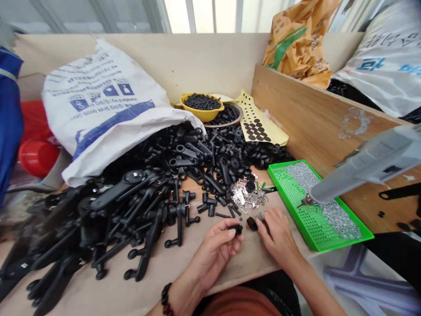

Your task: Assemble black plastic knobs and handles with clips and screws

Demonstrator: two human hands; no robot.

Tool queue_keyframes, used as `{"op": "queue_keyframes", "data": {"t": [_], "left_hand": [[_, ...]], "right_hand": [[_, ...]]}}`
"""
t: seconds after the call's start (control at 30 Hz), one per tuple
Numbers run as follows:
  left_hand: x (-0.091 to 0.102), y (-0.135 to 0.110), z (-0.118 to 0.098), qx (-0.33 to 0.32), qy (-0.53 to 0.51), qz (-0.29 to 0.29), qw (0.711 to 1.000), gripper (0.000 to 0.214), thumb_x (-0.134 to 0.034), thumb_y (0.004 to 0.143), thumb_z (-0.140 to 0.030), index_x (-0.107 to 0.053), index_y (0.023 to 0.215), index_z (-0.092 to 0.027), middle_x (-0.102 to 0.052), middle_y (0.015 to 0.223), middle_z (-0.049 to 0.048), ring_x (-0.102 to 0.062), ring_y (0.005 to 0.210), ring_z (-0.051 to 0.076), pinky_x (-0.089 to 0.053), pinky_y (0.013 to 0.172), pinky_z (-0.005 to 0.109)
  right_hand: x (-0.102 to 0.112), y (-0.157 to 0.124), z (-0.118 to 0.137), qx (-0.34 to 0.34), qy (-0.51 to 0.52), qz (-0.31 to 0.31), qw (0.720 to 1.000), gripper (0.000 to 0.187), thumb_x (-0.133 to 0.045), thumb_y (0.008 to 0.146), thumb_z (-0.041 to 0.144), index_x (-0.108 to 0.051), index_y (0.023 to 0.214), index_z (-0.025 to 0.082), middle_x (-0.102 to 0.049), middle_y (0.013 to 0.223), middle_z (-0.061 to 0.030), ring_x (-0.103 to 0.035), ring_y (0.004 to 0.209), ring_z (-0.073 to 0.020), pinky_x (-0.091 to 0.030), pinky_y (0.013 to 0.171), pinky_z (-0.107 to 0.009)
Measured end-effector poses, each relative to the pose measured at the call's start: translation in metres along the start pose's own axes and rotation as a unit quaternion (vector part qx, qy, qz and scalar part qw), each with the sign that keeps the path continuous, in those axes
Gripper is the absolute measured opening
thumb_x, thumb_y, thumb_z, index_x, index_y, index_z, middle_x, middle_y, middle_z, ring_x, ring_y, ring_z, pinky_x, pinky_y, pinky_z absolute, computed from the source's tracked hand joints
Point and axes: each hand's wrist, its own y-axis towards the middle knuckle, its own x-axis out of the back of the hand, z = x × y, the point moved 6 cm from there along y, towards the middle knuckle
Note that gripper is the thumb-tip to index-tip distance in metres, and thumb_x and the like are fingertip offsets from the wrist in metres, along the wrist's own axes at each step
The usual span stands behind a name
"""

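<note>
My left hand (219, 245) is closed in a pinch on a small black plastic part (236, 228) just above the table's near edge. My right hand (276, 232) is beside it, fingers curled on another small black piece (251, 224) with a bit of metal at its tip. The two hands nearly touch. Just beyond them lies a little heap of shiny metal clips (245, 196) and several short black screws (226, 215).
A big pile of black plastic levers and knobs (138, 206) spills from a white sack (105, 109). A green perforated tray (357, 241) of small metal screws sits right, with a grey power screwdriver (368, 169) hanging over it. Yellow bowl (202, 115), sticker sheet (256, 125), wooden divider (315, 118).
</note>
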Motion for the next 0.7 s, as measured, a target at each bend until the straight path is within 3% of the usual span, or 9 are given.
{"op": "queue_keyframes", "data": {"t": [0.17,0.37,0.53,0.7], "left_hand": [[0.0,-0.003,-0.002,0.008,0.02,0.005,1.0,0.033,-0.076,0.07,-0.021,-0.065,0.099,-0.011,-0.069,0.074,0.0083,-0.055,0.056,0.007,-0.039,0.053,0.015],[-0.003,-0.001,-0.003,-0.008,0.058,-0.007,0.998,0.033,-0.08,0.068,-0.03,-0.067,0.092,-0.011,-0.064,0.064,0.0031,-0.052,0.051,0.005,-0.035,0.048,0.013],[-0.007,0.001,0.003,0.026,0.053,-0.007,0.998,0.028,-0.075,0.073,-0.037,-0.067,0.085,-0.013,-0.062,0.055,0.0013,-0.047,0.042,0.004,-0.029,0.04,0.013],[-0.014,-0.002,0.006,0.063,0.015,0.029,0.997,0.029,-0.078,0.065,-0.024,-0.069,0.088,-0.009,-0.065,0.064,0.0047,-0.055,0.05,0.007,-0.039,0.046,0.014]], "right_hand": [[0.004,-0.001,-0.004,-0.011,0.027,-0.012,1.0,0.026,-0.038,0.095,0.027,-0.035,0.07,0.023,-0.045,0.07,-0.0018,-0.043,0.072,-0.0211,-0.034,0.064,-0.033],[0.016,-0.002,-0.01,-0.086,0.167,-0.012,0.982,0.026,-0.041,0.095,0.029,-0.037,0.07,0.022,-0.043,0.074,-0.001,-0.043,0.075,-0.0189,-0.036,0.067,-0.031],[0.034,0.0,-0.005,-0.11,0.222,-0.032,0.968,0.026,-0.044,0.094,0.032,-0.039,0.071,0.022,-0.046,0.078,-0.0025,-0.044,0.078,-0.0196,-0.036,0.07,-0.033],[0.049,0.002,0.004,-0.105,0.248,-0.039,0.962,0.025,-0.044,0.093,0.03,-0.039,0.07,0.022,-0.043,0.077,-0.0022,-0.045,0.081,-0.0201,-0.036,0.069,-0.033]]}}
